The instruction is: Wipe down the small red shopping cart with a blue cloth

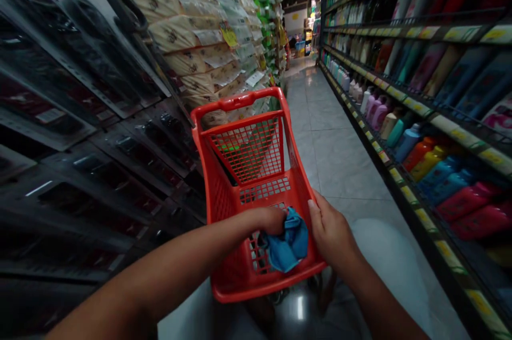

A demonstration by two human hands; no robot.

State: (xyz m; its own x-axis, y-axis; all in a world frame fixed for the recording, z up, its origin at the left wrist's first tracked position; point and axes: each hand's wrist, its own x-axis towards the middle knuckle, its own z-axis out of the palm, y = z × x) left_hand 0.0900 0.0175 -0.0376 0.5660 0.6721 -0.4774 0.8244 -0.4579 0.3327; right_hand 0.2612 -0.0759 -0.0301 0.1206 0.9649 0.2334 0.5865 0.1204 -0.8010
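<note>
Head view: the fingers of the left hand (272, 220) are clenched around one end of a blue cloth (289, 247), which bunches up and hangs down from the fist against the near inside wall of a red cart (216, 183). The right hand (331, 231) sits just beside the cloth, on the cart's near right corner. Its thumb lies flat along the inner side of the rim, and the other fingers pass over the outer side out of sight (so I cannot tell whether they are closed on the rim or only resting there). The cloth is between the two hands, low in the cart's basket. The cart stands on a pale tiled floor (340, 159) in a shop aisle. To the right run shelves of coloured bottles (418, 154). To the left hang dark packaged goods (80, 116), and beyond them rise stacked packs of tissue (180, 31).
</note>
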